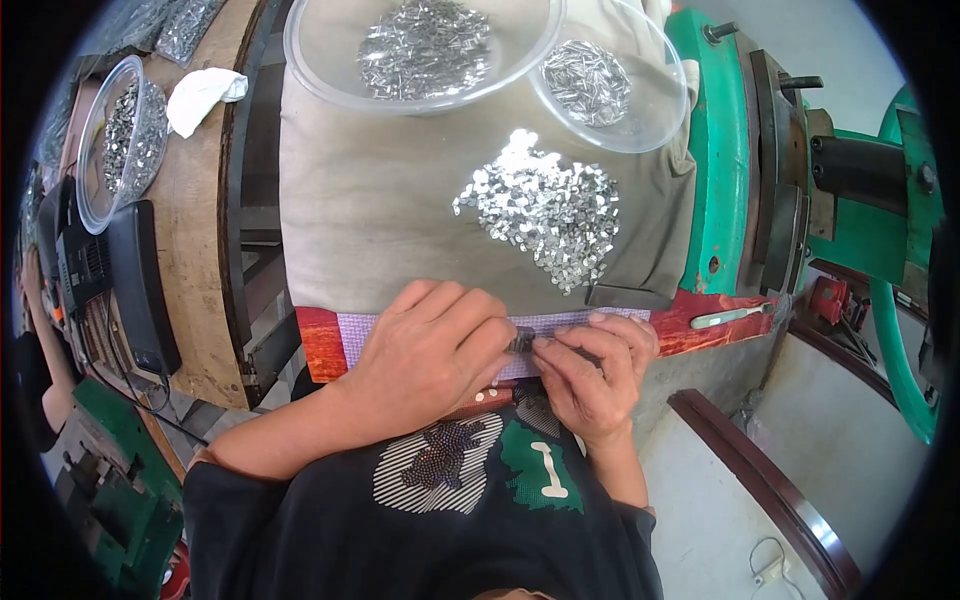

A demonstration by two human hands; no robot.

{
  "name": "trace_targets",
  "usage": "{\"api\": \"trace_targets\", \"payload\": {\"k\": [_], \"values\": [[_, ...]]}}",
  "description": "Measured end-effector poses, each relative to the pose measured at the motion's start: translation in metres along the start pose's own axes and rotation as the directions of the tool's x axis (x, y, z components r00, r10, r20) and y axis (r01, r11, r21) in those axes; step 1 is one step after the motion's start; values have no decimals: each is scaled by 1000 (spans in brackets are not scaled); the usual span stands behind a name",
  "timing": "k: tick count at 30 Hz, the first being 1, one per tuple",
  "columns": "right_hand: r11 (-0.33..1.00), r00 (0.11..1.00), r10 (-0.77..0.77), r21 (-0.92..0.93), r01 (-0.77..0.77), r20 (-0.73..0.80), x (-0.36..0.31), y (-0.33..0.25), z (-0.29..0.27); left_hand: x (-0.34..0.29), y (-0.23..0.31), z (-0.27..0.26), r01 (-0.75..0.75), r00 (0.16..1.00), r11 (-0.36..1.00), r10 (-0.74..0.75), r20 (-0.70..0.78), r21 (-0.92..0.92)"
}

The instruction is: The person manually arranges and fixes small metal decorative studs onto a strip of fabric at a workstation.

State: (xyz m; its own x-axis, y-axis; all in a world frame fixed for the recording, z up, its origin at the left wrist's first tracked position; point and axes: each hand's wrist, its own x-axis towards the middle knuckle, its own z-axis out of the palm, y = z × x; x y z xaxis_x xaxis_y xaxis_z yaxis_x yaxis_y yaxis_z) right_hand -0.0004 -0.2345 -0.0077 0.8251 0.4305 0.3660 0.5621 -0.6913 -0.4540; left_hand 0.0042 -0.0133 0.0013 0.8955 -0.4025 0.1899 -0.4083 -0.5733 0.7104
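Note:
My left hand [435, 345] is curled, its thumb and fingertips pressed around one end of a small dark metal piece [522, 341]. At the other end of that piece, my right hand [595, 368] pinches with thumb and forefinger, the other fingers bent. Most of the piece is hidden by my fingers, so its exact kind cannot be made out. Both hands rest over a purple checked cloth [360, 332] at the table's near edge. Just beyond them, a loose pile of small shiny metal pieces [550, 210] lies on a grey-beige cloth [370, 210].
Two clear plastic tubs, a large one [335, 92] and a smaller one [668, 125], hold metal parts at the back. A green machine [715, 180] stands at the right, near a light-handled tool [728, 317]. Leftward, a wooden bench [195, 250] carries another tub [90, 205]. A person's arm [50, 345] shows far left.

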Motion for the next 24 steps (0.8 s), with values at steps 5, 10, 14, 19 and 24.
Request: {"api": "trace_targets", "payload": {"k": [5,10,14,19,24], "values": [[991,994,-98,-87,103,54,3,-1,1,-13,-7,-14,39,999,999,-38,-11,19],[991,994,-97,-88,101,50,11,-6,-3,-23,-13,-18,44,998,999,-43,-36,23],[975,983,-175,-127,181,57,19,-11,1,-23,-14,-20,54,998,998,-53,-45,30],[968,974,-196,-136,212,117,23,-14,6,-23,-14,-17,19,997,999,-16,-69,42],[978,980,-160,-119,174,117,21,-14,4,-22,-14,-16,17,998,998,-14,-64,53]]}}
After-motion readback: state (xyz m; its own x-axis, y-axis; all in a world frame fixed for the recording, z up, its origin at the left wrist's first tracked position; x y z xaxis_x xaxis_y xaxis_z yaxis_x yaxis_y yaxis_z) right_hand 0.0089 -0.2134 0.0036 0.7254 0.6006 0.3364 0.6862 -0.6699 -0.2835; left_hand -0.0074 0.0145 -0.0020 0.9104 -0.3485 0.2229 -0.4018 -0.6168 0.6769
